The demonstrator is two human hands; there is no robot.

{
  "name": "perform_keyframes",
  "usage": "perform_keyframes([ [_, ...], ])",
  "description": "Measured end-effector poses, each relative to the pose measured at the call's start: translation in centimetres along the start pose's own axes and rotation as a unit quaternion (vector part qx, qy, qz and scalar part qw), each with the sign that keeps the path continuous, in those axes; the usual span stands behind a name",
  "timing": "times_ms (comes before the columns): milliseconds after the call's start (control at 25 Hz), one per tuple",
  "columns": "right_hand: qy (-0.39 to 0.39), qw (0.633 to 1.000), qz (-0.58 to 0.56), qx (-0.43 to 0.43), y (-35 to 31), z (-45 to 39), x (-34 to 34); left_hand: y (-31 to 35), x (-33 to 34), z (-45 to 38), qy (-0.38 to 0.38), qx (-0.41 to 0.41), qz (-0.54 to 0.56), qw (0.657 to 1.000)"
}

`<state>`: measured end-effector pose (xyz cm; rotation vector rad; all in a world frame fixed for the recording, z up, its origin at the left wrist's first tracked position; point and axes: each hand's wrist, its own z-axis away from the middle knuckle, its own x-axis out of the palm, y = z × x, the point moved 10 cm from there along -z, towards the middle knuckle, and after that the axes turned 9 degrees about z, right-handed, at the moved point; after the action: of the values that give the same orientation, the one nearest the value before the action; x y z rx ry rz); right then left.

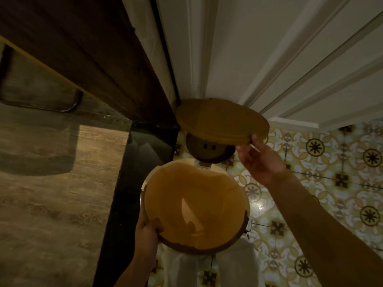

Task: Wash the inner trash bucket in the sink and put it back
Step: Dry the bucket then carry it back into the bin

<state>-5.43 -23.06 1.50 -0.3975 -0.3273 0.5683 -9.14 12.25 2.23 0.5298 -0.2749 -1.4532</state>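
Our left hand (147,230) grips the rim of the round yellow plastic inner bucket (194,206), held over patterned floor tiles (323,162). Our right hand (259,160) pinches the bin's round yellow lid (221,121), lifted open.

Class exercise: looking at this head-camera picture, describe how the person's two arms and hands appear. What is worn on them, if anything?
Both arms are bare, with no sleeves in view. The left hand and right hand wear no gloves, and no rings, watch or bracelets can be made out in the dim light. The fingers are uncovered. The right forearm shows at greater length than the left.
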Motion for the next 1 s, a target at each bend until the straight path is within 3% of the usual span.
perform_keyframes([
  [360,-0.054,0.986,-0.157,-0.035,-11.0,-0.8,5.8,1.6,4.2,1.1,-0.039,0.027,0.057,0.997],
  [1000,-0.084,0.987,-0.138,-0.007,-13.0,-0.9,6.0,6.0,15.7,-6.8,-0.029,0.046,0.094,0.994],
])
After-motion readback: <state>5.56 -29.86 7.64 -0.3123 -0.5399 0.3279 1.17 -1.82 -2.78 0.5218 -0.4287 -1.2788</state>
